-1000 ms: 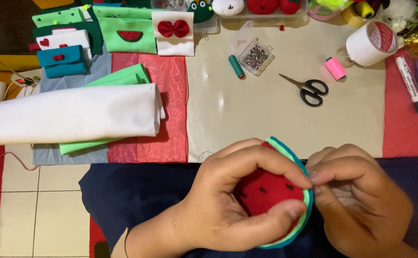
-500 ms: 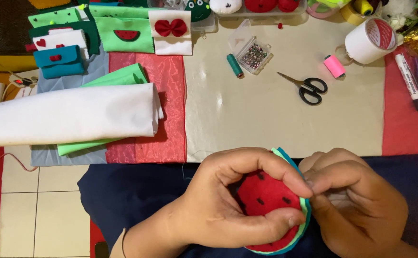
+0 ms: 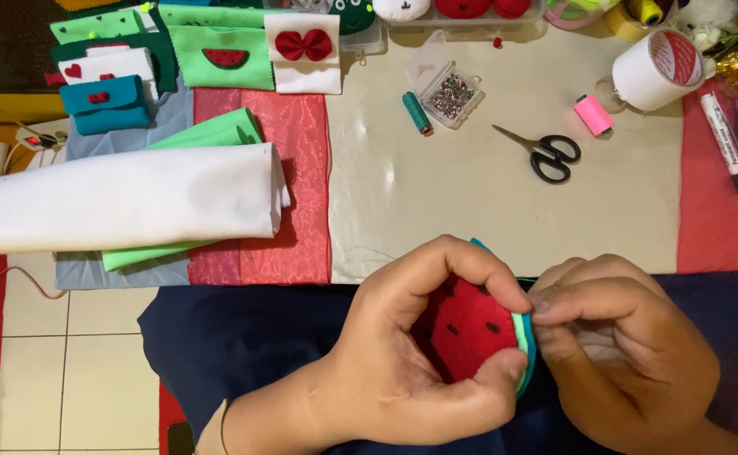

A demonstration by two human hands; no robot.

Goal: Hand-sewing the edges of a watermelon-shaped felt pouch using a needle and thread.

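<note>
Item in hand: a felt watermelon slice [image 3: 468, 330], red face with small dark seed marks, edged in light green and teal, held low in the view over dark blue cloth [image 3: 242, 337] at the near edge of the worktop [image 3: 470, 211]. Left hand [image 3: 411, 354]: curled closed around the slice, thumb under its lower rim, forefinger arched over the top. Right hand [image 3: 630, 354]: fingers pinched shut at the slice's right-hand rim, fingertips touching the green edge; whether anything fine lies between them cannot be told. Worktop, cream sheet, centre: black-handled scissors [image 3: 546, 153], closed; a teal thread spool [image 3: 417, 112] lying just beside a clear box of pins [image 3: 449, 93] with its lid up; a pink thread spool [image 3: 594, 115]; a large white tape roll [image 3: 657, 69] at the far right, near it several pens [image 3: 735, 143] on red cloth. Left side: a folded white fabric roll [image 3: 124, 200] lying across light green felt [image 3: 209, 135] and a red sheet [image 3: 293, 185]. Far edge: small finished pieces, including a green pouch with a watermelon motif [image 3: 224, 57], a white piece with a red bow [image 3: 304, 50] and a teal pouch [image 3: 103, 103]. Tiled floor [image 3: 65, 362] shows at lower left.
</note>
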